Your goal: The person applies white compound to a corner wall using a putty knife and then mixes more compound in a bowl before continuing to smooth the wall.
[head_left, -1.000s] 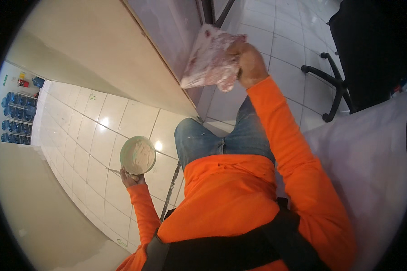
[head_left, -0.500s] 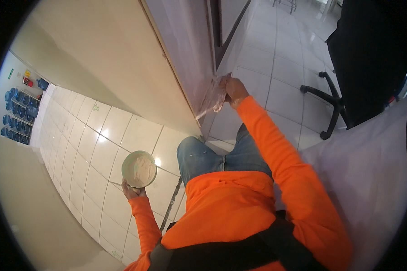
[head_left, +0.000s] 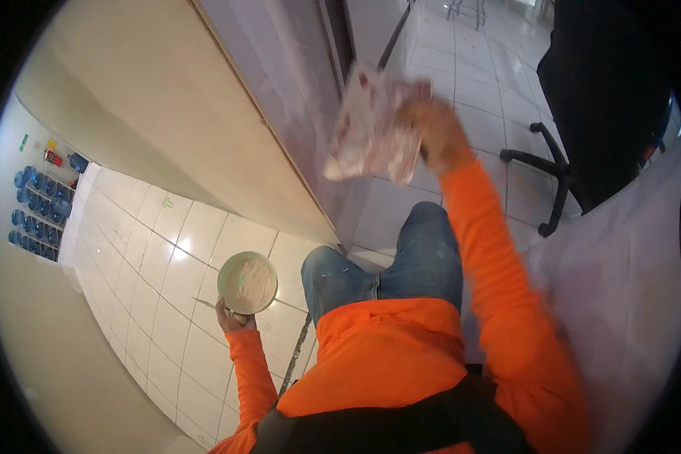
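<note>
My left hand (head_left: 234, 318) is closed round a pale green bowl (head_left: 247, 282) with beige paste in it; a thin flat tool (head_left: 204, 301) juts out left beneath the bowl, in the same hand. My right hand (head_left: 435, 132), blurred, grips a whitish sheet (head_left: 371, 121) with pink-red smears, held in front of a lilac-white wall face (head_left: 280, 53) at the corner of a beige wall (head_left: 140, 83). Whether the sheet touches that face, I cannot tell. My bent knees are below it, over the tiles.
A black office chair (head_left: 560, 170) stands at the right beside a pale surface (head_left: 613, 265). White floor tiles (head_left: 166, 265) run toward racks of blue water jugs (head_left: 41, 204) at the far left. A metal stool (head_left: 467, 13) stands at the top.
My right hand and the sheet went down to the lower wall face, then rose and moved right, turning the sheet broadside. The bowl has shifted slightly right in view.
</note>
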### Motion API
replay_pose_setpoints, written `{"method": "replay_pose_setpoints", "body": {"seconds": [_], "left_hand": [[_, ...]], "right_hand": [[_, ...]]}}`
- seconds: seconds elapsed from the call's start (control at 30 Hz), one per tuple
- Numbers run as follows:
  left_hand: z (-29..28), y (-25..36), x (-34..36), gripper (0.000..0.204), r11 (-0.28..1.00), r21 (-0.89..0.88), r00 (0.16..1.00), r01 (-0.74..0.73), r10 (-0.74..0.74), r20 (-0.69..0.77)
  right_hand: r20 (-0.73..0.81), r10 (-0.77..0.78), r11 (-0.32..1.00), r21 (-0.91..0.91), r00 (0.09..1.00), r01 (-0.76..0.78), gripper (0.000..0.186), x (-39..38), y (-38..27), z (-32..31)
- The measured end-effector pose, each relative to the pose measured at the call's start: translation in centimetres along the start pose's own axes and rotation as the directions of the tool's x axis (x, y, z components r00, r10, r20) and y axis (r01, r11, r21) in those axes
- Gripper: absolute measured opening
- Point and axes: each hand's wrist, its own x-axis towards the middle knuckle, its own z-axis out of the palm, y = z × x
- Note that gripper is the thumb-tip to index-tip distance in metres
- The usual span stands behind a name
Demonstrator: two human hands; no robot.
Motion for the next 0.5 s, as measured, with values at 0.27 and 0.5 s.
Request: {"method": "replay_pose_setpoints", "body": {"seconds": [0.27,0.5], "left_hand": [[-4.2,-0.1,1.0,0.040,0.999,0.052,0.997,0.008,-0.005,-0.074],[-2.6,1.0,0.8,0.042,0.997,0.005,0.994,0.081,-0.080,-0.069]], "right_hand": [[0.142,-0.726,0.465,-0.619,0.673,0.632,0.053,-5.6,11.4,9.2],[0.319,-0.438,0.700,-0.465,0.841,0.541,0.060,-13.9,17.5,3.7]]}}
